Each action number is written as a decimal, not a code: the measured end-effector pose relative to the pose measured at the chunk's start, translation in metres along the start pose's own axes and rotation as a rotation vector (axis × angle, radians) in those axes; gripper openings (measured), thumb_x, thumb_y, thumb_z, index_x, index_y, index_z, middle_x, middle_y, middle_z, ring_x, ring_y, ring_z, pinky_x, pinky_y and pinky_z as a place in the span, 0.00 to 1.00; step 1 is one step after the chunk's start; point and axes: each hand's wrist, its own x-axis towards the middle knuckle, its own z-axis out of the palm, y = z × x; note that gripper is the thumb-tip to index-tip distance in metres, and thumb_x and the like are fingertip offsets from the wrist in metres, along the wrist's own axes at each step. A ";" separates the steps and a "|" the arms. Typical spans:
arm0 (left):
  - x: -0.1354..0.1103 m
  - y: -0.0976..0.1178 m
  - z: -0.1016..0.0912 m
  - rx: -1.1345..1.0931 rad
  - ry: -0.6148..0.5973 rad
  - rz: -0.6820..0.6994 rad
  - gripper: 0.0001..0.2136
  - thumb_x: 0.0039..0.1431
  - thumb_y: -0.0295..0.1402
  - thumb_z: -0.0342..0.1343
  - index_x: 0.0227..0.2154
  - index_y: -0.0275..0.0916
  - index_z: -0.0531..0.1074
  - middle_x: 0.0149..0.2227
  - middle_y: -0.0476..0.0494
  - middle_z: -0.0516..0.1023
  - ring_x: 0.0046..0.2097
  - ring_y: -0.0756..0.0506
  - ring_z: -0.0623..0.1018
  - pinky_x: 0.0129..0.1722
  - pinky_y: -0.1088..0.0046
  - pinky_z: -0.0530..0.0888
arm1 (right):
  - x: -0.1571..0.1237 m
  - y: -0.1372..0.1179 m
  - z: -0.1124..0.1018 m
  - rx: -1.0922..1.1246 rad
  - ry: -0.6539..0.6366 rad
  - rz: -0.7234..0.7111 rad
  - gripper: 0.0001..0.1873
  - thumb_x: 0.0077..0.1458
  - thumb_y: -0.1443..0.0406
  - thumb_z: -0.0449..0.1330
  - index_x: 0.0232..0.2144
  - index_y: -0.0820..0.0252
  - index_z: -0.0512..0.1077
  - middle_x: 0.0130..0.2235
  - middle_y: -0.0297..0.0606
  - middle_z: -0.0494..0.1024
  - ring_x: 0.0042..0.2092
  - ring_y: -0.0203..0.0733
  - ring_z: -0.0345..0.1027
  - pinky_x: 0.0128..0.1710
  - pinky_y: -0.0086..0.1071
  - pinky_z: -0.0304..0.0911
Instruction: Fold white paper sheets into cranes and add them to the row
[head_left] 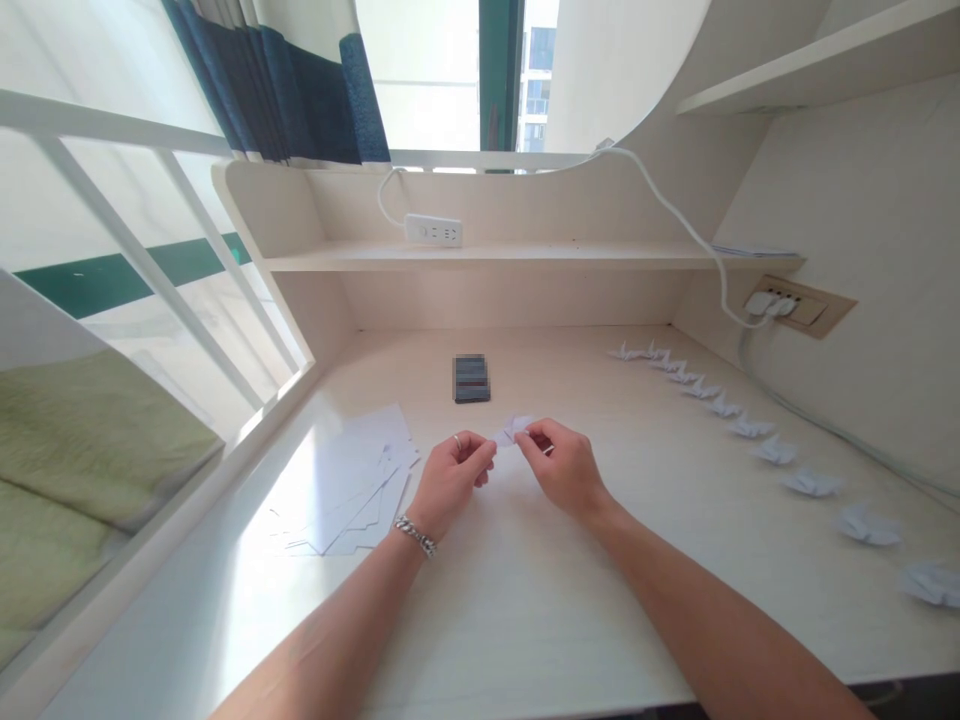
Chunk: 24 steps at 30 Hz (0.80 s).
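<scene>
Between my two hands, above the desk, is a small piece of folded white paper (517, 426). My left hand (456, 468) pinches its left edge between thumb and fingers; a ring and a chain bracelet show on this side. The right side of the paper is in the closed fingertips of my right hand (561, 462). The exact shape of the folds is too small to make out. Loose white paper sheets (352, 480) lie in an untidy pile to the left of my left hand. Beyond my hands lies a dark, blurred rectangular object (471, 379).
Several folded paper cranes (752, 426) stand in a curved row along the desk's right side. A power strip (433, 231) rests on the low shelf (517, 256). A white cable (675, 210) runs down to the wall socket (801, 306). White bed rails (135, 250) border the left.
</scene>
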 end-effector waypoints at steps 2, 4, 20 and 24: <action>0.000 0.001 -0.001 -0.029 0.031 0.002 0.13 0.50 0.41 0.62 0.25 0.36 0.70 0.23 0.49 0.72 0.24 0.52 0.68 0.26 0.75 0.65 | 0.000 0.001 -0.001 -0.016 0.009 0.001 0.09 0.57 0.60 0.57 0.29 0.56 0.73 0.30 0.37 0.79 0.31 0.42 0.72 0.34 0.33 0.63; 0.001 0.001 -0.002 -0.048 0.089 -0.010 0.13 0.49 0.41 0.62 0.25 0.36 0.70 0.23 0.49 0.72 0.23 0.52 0.69 0.25 0.75 0.65 | 0.001 0.001 -0.001 -0.031 0.021 -0.003 0.09 0.57 0.60 0.57 0.29 0.56 0.73 0.29 0.37 0.79 0.31 0.42 0.72 0.34 0.33 0.63; 0.000 -0.004 -0.008 0.061 0.002 0.019 0.12 0.53 0.43 0.59 0.25 0.38 0.69 0.23 0.49 0.71 0.24 0.50 0.68 0.26 0.74 0.65 | 0.010 0.009 -0.007 -0.088 0.084 0.006 0.10 0.58 0.60 0.56 0.30 0.55 0.74 0.31 0.38 0.80 0.33 0.43 0.73 0.35 0.32 0.63; -0.001 -0.007 -0.009 0.341 -0.064 0.117 0.15 0.56 0.47 0.56 0.25 0.40 0.71 0.22 0.49 0.70 0.25 0.48 0.67 0.27 0.73 0.63 | 0.023 0.029 -0.019 -0.173 0.124 0.091 0.10 0.58 0.59 0.56 0.31 0.55 0.76 0.32 0.37 0.81 0.34 0.43 0.74 0.37 0.33 0.63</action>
